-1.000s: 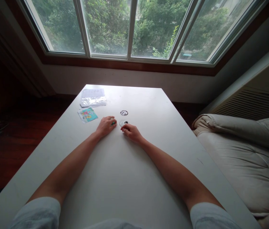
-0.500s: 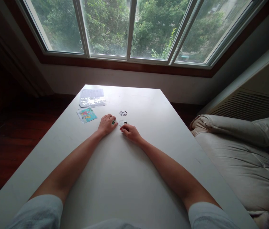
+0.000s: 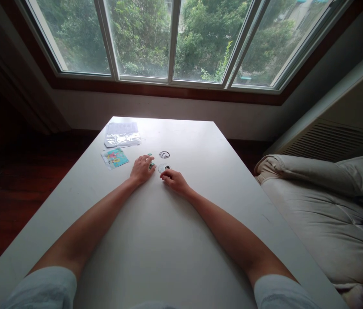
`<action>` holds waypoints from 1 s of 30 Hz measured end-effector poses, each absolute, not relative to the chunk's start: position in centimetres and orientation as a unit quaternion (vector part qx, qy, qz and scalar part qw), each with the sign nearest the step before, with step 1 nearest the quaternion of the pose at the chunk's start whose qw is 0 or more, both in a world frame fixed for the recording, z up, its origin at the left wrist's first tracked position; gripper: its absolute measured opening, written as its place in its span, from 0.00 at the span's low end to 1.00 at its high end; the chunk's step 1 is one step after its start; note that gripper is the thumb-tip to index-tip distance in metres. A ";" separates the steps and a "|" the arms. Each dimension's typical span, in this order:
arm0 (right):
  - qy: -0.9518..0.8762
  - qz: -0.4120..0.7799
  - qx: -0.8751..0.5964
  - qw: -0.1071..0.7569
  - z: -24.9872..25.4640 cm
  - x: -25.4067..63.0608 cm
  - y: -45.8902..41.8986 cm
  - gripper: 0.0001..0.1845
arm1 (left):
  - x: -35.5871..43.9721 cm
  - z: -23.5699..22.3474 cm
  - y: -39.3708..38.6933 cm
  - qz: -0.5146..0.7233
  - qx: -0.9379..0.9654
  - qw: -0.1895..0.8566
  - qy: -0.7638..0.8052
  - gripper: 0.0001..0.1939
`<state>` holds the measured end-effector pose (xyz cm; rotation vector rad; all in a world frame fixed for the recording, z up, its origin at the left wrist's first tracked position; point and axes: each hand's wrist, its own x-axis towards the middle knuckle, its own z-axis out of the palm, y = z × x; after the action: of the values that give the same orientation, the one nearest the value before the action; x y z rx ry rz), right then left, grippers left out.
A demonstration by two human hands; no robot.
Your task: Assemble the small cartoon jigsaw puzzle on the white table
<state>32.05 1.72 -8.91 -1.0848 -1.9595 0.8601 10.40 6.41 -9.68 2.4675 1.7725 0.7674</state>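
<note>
We see the right hand (image 3: 174, 180) with its fingertips drawn close together at the near edge of a clear disc (image 3: 162, 168); we cannot tell whether they pinch it or merely rest against it. The disc lies on the table between the two hands, with a dark patch toward its right side. The left hand (image 3: 142, 169) is palm down, its fingers loosely bent and a little apart, with small green pieces (image 3: 149, 154) at and just past the fingertips — how firmly it has hold of any, we cannot make out, since the fingers hide part of them. Just beyond the clear disc we find a second, dark-rimmed disc (image 3: 164, 154), lying flat and apart from both hands. To the left of the left hand lies a colourful packet (image 3: 116, 158), mostly turquoise, and behind it a shiny plastic sleeve (image 3: 122, 134). All of these rest on a white table (image 3: 155, 240), across which our bare forearms reach from pale sleeves (image 3: 281, 289). Farther out, we have a cream sofa (image 3: 323, 214) on the right, dark reddish flooring (image 3: 17, 193) on the left — and, ahead, a wide window (image 3: 143, 43) full of green foliage.
</note>
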 end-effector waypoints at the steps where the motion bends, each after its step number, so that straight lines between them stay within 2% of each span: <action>1: -0.762 0.334 -0.419 0.364 -8.9 32.1 1.7 0.10 | 10.4 -9.7 6.5 0.240 0.788 -0.001 0.567 0.23; 6: -0.764 0.337 -0.408 0.369 -8.9 32.3 1.8 0.10 | 10.3 -10.0 8.0 0.184 0.792 0.011 0.583 0.30; 10: -0.760 0.341 -0.411 0.369 -8.9 32.4 1.8 0.10 | 9.9 -10.0 9.1 0.167 0.802 0.026 0.574 0.26; 14: -0.758 0.345 -0.413 0.368 -8.8 32.3 1.7 0.10 | 9.7 -9.9 8.9 0.209 0.804 0.008 0.556 0.21; 21: -0.755 0.349 -0.413 0.370 -8.6 32.4 1.6 0.10 | 9.7 -9.2 7.5 0.232 0.812 0.013 0.535 0.21; 26: -0.742 0.359 -0.421 0.378 -8.3 32.5 1.6 0.10 | 9.7 -9.0 6.9 0.227 0.825 0.017 0.518 0.17; 30: -0.729 0.373 -0.419 0.392 -8.3 32.6 1.5 0.10 | 9.4 -9.4 6.6 0.238 0.803 0.008 0.546 0.23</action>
<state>32.59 1.48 -8.28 -1.0628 -1.8519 0.9485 9.40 6.63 -9.39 2.5106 1.7081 0.7446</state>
